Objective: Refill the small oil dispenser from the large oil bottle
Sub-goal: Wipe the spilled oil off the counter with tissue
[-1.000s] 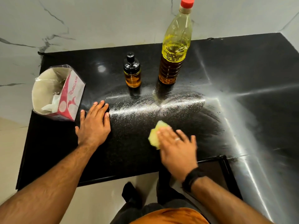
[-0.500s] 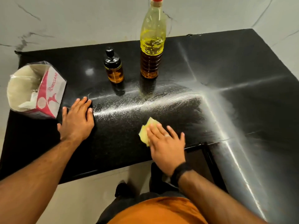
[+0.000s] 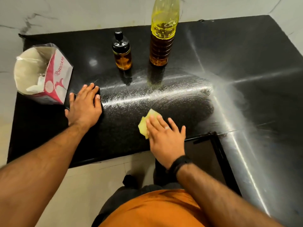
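We press a yellow cloth [image 3: 148,122] flat on the black counter [image 3: 246,54] under our right hand [image 3: 165,136], left hand [image 3: 84,105] spread empty, nearer the small oil dispenser [image 3: 121,52] standing upright ahead beside the large oil bottle [image 3: 163,35].

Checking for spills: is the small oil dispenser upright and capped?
Yes, the dispenser stands upright on the black counter, its black cap on, beside the large bottle.

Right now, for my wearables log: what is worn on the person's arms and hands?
Both forearms are bare, no sleeves. The right hand has a pale ring on one finger and a black band at the wrist. The left hand wears nothing visible.
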